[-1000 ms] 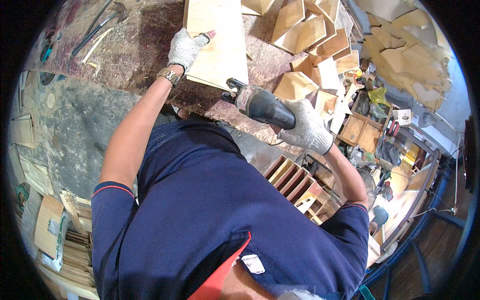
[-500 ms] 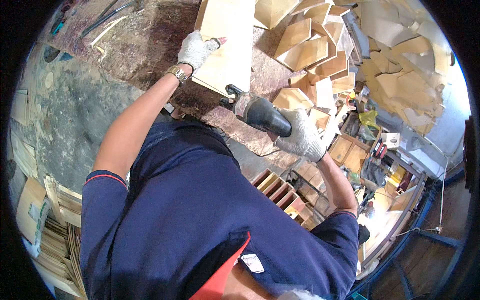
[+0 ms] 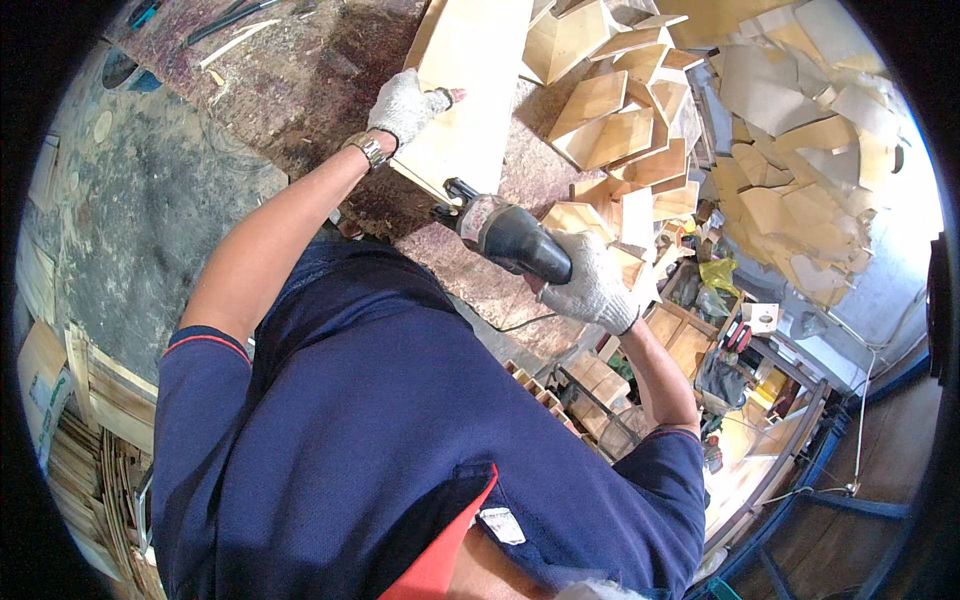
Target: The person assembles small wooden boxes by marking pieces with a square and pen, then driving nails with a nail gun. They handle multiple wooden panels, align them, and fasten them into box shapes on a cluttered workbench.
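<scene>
A long pale wooden board (image 3: 475,95) lies on the worn workbench, its near end toward me. My left hand (image 3: 404,106), in a whitish knitted glove, grips the board's left edge, with one bare fingertip stretched across its top. In my gloved right hand (image 3: 590,280) is a black corded power tool, which looks like a jigsaw (image 3: 515,240). My fingers wrap round its rear body. Its metal front end is right at the board's near end; whether the blade touches the wood is hidden.
Several angled wooden pieces (image 3: 605,130) are heaped right of the board. Beyond them lies a pile of thin offcuts (image 3: 790,190). A dark bar-like tool (image 3: 235,20) and wood slivers rest at the bench's far left. Cluttered wooden boxes (image 3: 680,335) stand beside my right arm.
The jigsaw and my right hand have shifted slightly left relative to the board, closer to its near end. My left hand keeps its hold on the board's edge. The whole view has tilted a little.
</scene>
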`<state>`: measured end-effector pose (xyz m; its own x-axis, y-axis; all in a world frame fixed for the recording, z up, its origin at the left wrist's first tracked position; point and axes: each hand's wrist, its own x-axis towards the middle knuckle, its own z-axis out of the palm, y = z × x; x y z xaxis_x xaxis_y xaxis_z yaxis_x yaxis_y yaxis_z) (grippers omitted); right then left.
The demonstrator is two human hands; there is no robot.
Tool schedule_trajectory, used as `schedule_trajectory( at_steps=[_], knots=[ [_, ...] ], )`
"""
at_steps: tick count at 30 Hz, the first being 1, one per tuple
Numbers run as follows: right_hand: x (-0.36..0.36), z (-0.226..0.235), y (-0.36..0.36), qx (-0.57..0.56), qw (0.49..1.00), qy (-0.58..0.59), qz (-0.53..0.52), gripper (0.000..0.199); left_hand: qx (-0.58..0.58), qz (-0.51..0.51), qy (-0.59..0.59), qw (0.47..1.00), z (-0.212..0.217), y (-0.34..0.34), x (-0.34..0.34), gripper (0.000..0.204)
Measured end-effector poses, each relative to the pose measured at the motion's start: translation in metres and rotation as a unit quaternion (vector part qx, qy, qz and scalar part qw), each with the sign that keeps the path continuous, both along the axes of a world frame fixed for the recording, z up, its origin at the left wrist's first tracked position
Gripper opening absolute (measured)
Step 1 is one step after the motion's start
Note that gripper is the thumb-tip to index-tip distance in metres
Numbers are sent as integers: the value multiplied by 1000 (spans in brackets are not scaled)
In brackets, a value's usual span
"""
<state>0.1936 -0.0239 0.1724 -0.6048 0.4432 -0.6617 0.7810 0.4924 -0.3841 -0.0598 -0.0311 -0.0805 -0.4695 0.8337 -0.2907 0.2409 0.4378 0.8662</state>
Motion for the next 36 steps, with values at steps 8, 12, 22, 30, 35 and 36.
schedule_trajectory(
  at_steps=[8,12,22,30,35,36],
  knots=[
    [-3,-3,-2,14,1000,11,1,30,42,3,-7,999,-13,2,0,79],
    [-5,-2,-3,-1,1000,3,-17,30,20,-4,-14,1000,-8,-1,1,76],
    [-13,-1,-5,-13,1000,11,-22,29,65,12,-44,997,-14,-1,3,75],
    [-18,1,-6,-10,1000,4,-27,28,38,14,-32,999,-11,-1,3,76],
    [-21,1,-7,-10,999,2,-31,29,55,18,-47,997,-4,-3,4,74],
    [-22,1,-6,-11,999,5,-30,29,61,22,-56,996,-3,-3,4,73]
  ],
)
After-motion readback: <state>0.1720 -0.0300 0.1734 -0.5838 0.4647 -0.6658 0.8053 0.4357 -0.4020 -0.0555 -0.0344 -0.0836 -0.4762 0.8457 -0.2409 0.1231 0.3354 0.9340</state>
